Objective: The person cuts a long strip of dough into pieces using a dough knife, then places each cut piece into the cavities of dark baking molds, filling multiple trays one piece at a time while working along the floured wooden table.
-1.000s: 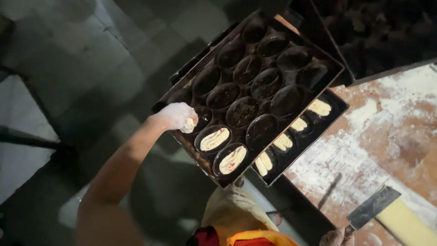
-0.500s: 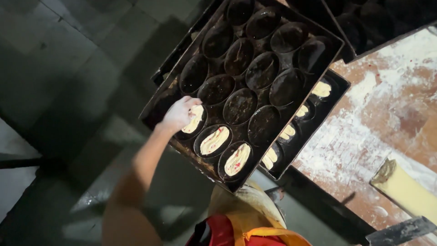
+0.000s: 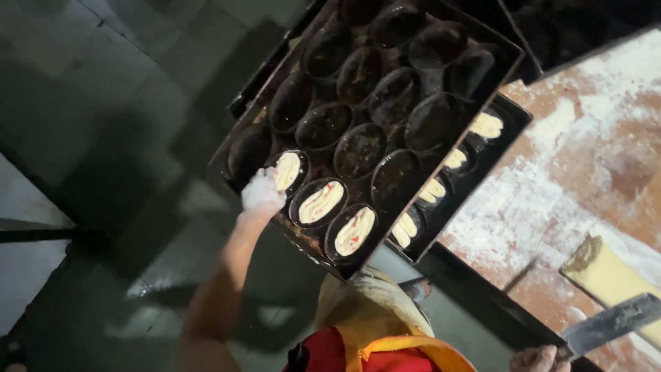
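Observation:
My left hand [image 3: 262,193], dusted with flour, rests at the near-left rim of a dark baking tray [image 3: 241,141] full of oval moulds. Its fingers touch a pale dough piece [image 3: 287,170] lying in one mould. Two more dough pieces [image 3: 321,201] [image 3: 354,231] fill the moulds beside it; the other moulds are empty. My right hand [image 3: 540,359] shows at the bottom edge, gripping the handle of a flat metal scraper [image 3: 609,322]. The scraper blade lies next to a block of yellow dough [image 3: 607,275] on the floured table.
A second dark tray [image 3: 513,124] sits under the first, with several filled moulds along its right side. A floured wooden table [image 3: 585,151] stands at the right with a dark metal edge. Grey tiled floor [image 3: 103,103] lies to the left.
My left hand has lowered a dough piece into the mould left of the two filled ones. The view has shifted, and my right hand with the scraper shows again at the bottom right.

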